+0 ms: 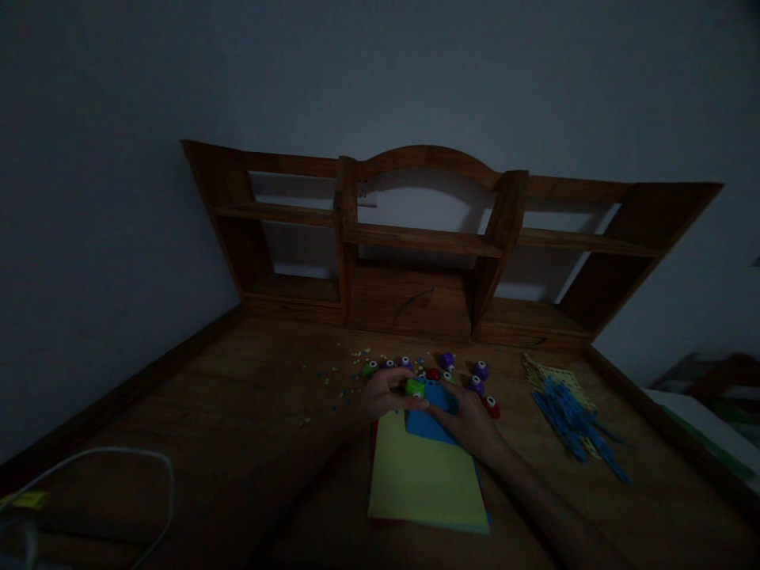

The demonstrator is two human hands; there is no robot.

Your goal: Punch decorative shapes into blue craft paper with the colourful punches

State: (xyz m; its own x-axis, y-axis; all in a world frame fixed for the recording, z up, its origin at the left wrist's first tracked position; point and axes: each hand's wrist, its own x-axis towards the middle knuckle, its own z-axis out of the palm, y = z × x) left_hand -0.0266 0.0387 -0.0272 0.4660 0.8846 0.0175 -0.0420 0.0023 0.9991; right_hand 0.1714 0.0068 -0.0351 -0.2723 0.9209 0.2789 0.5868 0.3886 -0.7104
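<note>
My left hand (381,393) is closed around a small green paper punch (415,387), fingers on its far side and thumb near. The punch sits at the far left edge of a blue sheet of paper (426,427). My right hand (473,417) grips that sheet from the right, its thumb reaching toward the punch. Small holes show along the sheet's far edge. Beneath both hands lies a stack of coloured paper with a yellow sheet (426,484) on top. Whether the punch is pressed down cannot be made out.
Beyond my hands stand several more punches, among them a purple one (480,370) and a red one (491,408). Paper bits (330,381) lie scattered to their left. Punched blue strips (567,416) are piled at right. A wooden shelf (409,305) backs the desk; a white cable (122,450) curls at left.
</note>
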